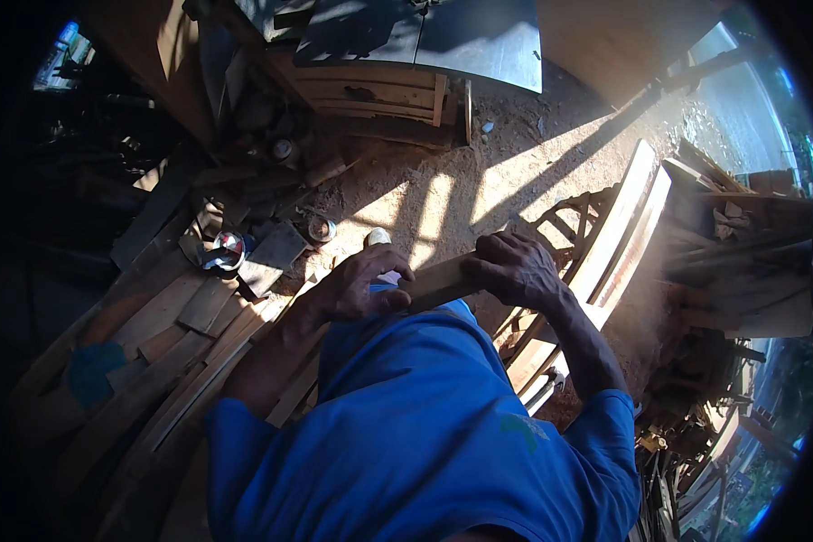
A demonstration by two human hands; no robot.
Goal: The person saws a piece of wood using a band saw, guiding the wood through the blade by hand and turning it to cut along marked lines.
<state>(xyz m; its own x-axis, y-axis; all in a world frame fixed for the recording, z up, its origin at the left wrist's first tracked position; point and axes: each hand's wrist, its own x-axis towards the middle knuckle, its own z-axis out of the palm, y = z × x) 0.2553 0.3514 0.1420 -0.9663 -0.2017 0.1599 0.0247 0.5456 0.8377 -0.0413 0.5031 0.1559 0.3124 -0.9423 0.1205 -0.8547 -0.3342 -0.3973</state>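
Observation:
A short wooden piece (440, 285) is held crosswise in front of my blue shirt, at the middle of the view. My left hand (359, 285) grips its left end with bent fingers and thumb. My right hand (517, 269) is closed on its right end, thumb along the near side. My lap in blue cloth lies just beneath the piece, and a small pale object (378, 237), unclear in shape, shows just beyond my left hand.
Boards (167, 316) lie at my left with small cans (321, 229) and a teal cloth (99, 366). Long pale planks (619, 230) lean at my right beside piled scrap wood (741, 289). Ahead are sandy ground (443, 163), a wooden crate (370, 95) and dark panels (474, 50).

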